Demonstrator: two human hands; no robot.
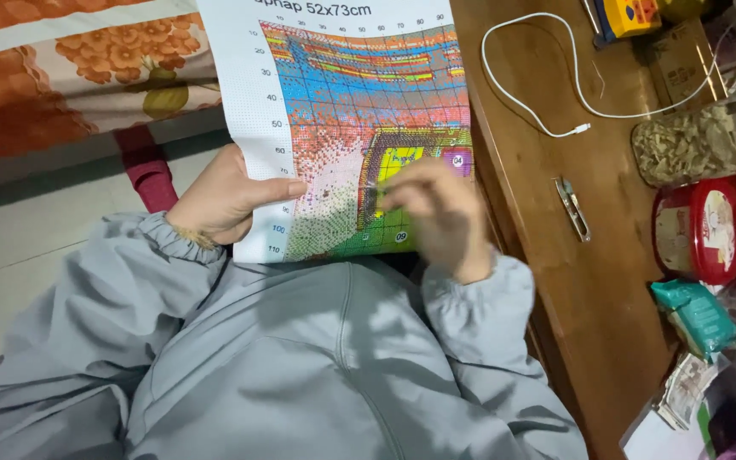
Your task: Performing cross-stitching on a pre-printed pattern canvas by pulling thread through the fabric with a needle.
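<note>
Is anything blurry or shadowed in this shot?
In the head view, the right hand is smeared by motion blur over the canvas, while the left hand looks sharper; soft shadows fall across the grey jacket; the wooden table is evenly lit, without harsh glare.

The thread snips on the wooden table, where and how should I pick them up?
Grip the snips across the middle of their slim body, coming from above with the right hand, the nearer one. They lie flat and lengthwise on the table with bare wood on both long sides, so thumb and finger can close across the narrow width. Which end is the blades is too small to tell.
</note>
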